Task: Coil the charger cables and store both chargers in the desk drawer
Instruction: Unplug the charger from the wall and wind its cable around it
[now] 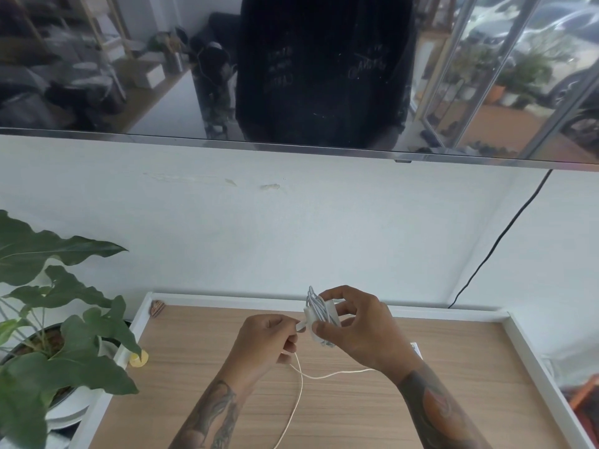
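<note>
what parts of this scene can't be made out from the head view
- Second charger: only a white corner shows; the right hand and wrist hide the rest.
- Loose cable: its far end is cut off by the bottom edge.
- Desk drawer: not in view.
- Small object at the desk's back left corner: too small to identify.

Desk top (pixel 453 384): matt wood-grain finish, light brown, edged by a smooth white painted rim (pixel 259 299). Charger (pixel 319 314): white plastic, smooth; cable wound on it looks pale and faintly ribbed. Loose cable (pixel 299 393): cream, smooth sheath. Screen (pixel 97 59) at far side: glossy, mirror-like, with brushed metal lower trim. Wall (pixel 227 222): matt white paint, chipped in spots. Plant leaves (pixel 64 251) at left: waxy.
</note>
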